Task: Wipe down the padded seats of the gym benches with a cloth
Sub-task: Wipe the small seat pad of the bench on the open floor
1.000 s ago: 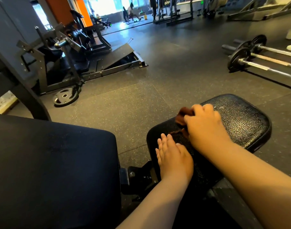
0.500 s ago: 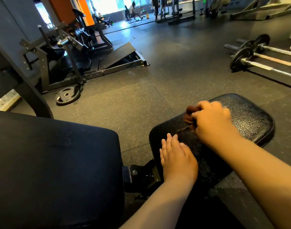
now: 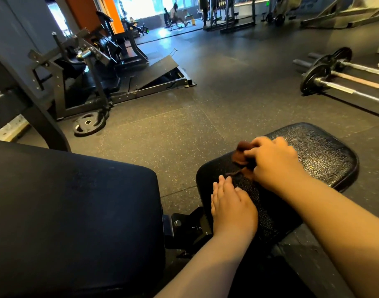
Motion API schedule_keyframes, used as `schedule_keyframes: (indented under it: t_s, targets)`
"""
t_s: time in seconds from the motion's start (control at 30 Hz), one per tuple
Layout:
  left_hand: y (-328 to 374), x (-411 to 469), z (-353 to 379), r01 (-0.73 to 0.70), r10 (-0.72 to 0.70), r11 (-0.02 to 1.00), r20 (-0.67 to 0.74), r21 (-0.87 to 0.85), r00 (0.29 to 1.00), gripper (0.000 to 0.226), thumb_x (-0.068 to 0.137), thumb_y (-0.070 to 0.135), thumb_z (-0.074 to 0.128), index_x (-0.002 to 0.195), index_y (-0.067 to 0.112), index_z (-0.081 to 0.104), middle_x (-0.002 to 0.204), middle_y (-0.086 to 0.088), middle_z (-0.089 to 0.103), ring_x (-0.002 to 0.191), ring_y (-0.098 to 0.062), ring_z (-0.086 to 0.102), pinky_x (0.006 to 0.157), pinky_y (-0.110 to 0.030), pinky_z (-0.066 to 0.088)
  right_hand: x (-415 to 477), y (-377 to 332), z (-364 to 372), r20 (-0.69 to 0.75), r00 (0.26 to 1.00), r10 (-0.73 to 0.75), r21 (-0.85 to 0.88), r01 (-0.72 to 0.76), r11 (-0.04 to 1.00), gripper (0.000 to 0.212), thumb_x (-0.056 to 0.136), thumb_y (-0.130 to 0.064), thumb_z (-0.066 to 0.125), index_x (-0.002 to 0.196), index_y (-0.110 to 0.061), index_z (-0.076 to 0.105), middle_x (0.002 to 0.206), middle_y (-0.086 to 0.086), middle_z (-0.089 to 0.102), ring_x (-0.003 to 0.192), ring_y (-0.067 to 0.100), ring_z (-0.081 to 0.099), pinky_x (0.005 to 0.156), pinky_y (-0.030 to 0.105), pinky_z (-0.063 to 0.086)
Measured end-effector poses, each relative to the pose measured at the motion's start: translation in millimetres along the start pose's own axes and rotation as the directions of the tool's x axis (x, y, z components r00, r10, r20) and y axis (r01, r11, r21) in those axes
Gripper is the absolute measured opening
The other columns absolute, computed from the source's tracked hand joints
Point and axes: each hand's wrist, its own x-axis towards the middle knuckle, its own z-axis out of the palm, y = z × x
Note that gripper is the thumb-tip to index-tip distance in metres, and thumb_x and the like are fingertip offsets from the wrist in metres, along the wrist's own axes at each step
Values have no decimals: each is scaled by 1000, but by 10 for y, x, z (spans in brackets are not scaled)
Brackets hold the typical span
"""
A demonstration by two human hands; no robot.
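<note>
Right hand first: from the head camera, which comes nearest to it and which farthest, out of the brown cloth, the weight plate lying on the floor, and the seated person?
1. Brown cloth: gripped in the right hand.
2. Weight plate: floor, left.
3. Seated person: far back by the windows.

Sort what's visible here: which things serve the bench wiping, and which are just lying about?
In use:
crumpled dark brown cloth
glossy black padded seat
right hand, gripping the cloth
left hand, flat on the seat

Lying about:
round black weight plate on the floor
steel barbells
matte black pad
</note>
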Motion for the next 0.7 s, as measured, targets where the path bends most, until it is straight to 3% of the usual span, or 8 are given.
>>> schedule_keyframes:
  t_s: [0.07, 0.13, 0.23, 0.33, 0.43, 0.5, 0.57, 0.7]
  targets:
    - [-17, -20, -21, -16, 16, 1000, 10, -10, 1000, 50, 107, 25, 24, 157, 22, 22, 167, 10, 9, 152, -7, -1, 125, -33, 1, 30, 132, -10, -114, 987, 111, 63, -104, 993, 32, 90, -43, 67, 119, -31, 67, 140, -5, 44, 116, 35, 38, 96, 41, 34]
    - [-73, -13, -39, -28, 28, 1000, 14, 1, 1000, 51, 107, 25, 24, 157, 22, 22, 166, 10, 10, 152, -7, 0, 125, -34, 3, 23, 128, 67, -164, 978, 126, 114, -108, 988, 28, 93, -40, 64, 117, -27, 68, 140, -6, 44, 112, 34, 35, 94, 41, 33]
    - [-139, 28, -51, -26, 26, 999, 13, 28, 1000, 50, 107, 24, 26, 157, 21, 22, 167, 8, 11, 153, -8, 1, 125, -34, 4, -20, -110, 287, 14, 1000, 12, 160, -14, 987, 38, 90, -47, 51, 124, -33, 62, 142, -4, 42, 113, 32, 34, 89, 36, 33]
    - [-146, 6, -43, -19, 20, 999, -23, 51, 1000, 50, 108, 24, 28, 157, 20, 21, 167, 5, 10, 153, -10, 0, 125, -32, 4, -93, -249, 460, 159, 980, -123, 199, 90, 976, 54, 80, -50, 59, 132, -40, 51, 143, -5, 38, 118, 30, 34, 92, 33, 33]
    - [-112, -12, -16, -19, 21, 997, -20, 70, 1000, 52, 108, 26, 26, 159, 20, 16, 167, 7, 6, 153, -10, -4, 124, -32, 0, -114, -121, 281, 62, 983, -175, 62, 172, 983, 38, 93, -44, 60, 131, -39, 58, 146, -14, 35, 119, 27, 33, 95, 35, 33]
    - [-93, 15, -14, -17, 18, 999, -14, 41, 1000, 52, 108, 25, 25, 159, 19, 17, 167, 6, 6, 153, -10, -2, 124, -32, 1, -92, 23, 154, -59, 993, -103, -28, 101, 994, 33, 93, -47, 60, 124, -36, 63, 143, -10, 41, 116, 29, 37, 93, 38, 36]
    - [-106, 28, -32, -20, 20, 1000, -16, 18, 1000, 52, 107, 24, 25, 159, 19, 18, 167, 6, 8, 153, -9, -1, 125, -33, 3, -100, 105, 120, -195, 981, -3, 14, 6, 1000, 32, 93, -42, 62, 122, -28, 65, 141, -4, 47, 113, 32, 39, 93, 42, 37]
    - [-214, 15, -41, -55, 56, 996, -20, 77, 998, 53, 108, 26, 24, 159, 19, 13, 167, 6, 3, 153, -8, -3, 125, -31, 2, -253, -144, 242, -60, 988, -144, 99, 149, 984, 36, 97, -30, 51, 131, -24, 59, 147, -6, 40, 119, 28, 34, 99, 39, 41]
